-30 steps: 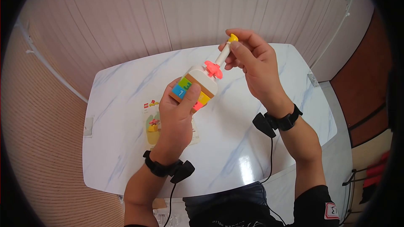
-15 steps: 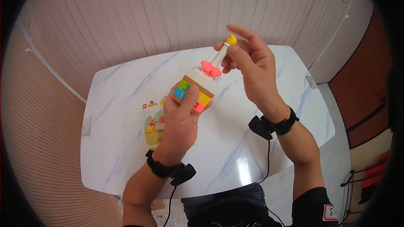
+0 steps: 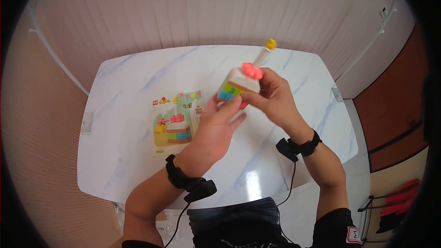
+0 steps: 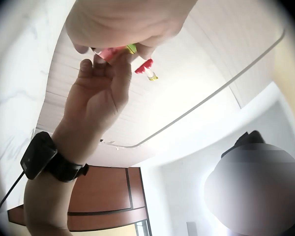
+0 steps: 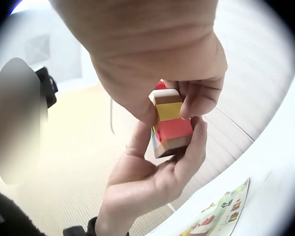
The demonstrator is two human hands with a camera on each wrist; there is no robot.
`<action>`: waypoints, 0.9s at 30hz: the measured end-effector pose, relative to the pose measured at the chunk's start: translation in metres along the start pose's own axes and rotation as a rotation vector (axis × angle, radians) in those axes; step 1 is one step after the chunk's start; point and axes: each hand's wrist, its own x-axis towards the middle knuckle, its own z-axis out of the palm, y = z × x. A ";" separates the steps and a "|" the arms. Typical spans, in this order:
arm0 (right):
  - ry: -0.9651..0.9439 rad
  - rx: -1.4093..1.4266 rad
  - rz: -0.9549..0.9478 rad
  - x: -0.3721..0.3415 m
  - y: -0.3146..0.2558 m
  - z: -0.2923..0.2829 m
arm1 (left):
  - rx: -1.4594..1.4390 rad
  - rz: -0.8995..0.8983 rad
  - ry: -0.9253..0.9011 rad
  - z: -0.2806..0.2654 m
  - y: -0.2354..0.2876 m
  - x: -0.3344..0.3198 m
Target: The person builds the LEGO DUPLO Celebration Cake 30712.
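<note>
A toy cake of building blocks (image 3: 243, 81) is held tilted above the table, its white rounded top over a brown layer and coloured number blocks. On top sit a pink flower piece (image 3: 251, 70) and a white candle (image 3: 262, 58) with a yellow flame tip (image 3: 270, 44). My left hand (image 3: 211, 134) grips the cake's lower part, thumb across the number side. From the right, my right hand (image 3: 278, 104) holds the cake too, thumb in front and fingers behind. The right wrist view shows a yellow block (image 5: 169, 111) above a red block (image 5: 175, 130) between both hands.
An instruction booklet (image 3: 171, 131) with a cake picture lies on the marbled white table (image 3: 119, 124), left of the hands. Each wrist wears a black strap camera with a cable. A panelled wall (image 3: 220, 9) rises behind the table.
My right hand has come down from the candle's flame tip to grip the cake's right side. The cake has shifted right, and more of the booklet shows.
</note>
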 end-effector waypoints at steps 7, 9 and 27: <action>0.034 -0.364 0.196 -0.005 0.054 -0.057 | 0.145 -0.307 0.168 0.005 -0.042 -0.015; 0.009 -0.362 0.232 -0.009 0.061 -0.059 | 0.194 -0.364 0.122 0.004 -0.043 -0.016; 0.034 -0.600 -0.001 -0.013 0.089 -0.067 | 0.247 -0.462 0.092 -0.010 -0.064 -0.009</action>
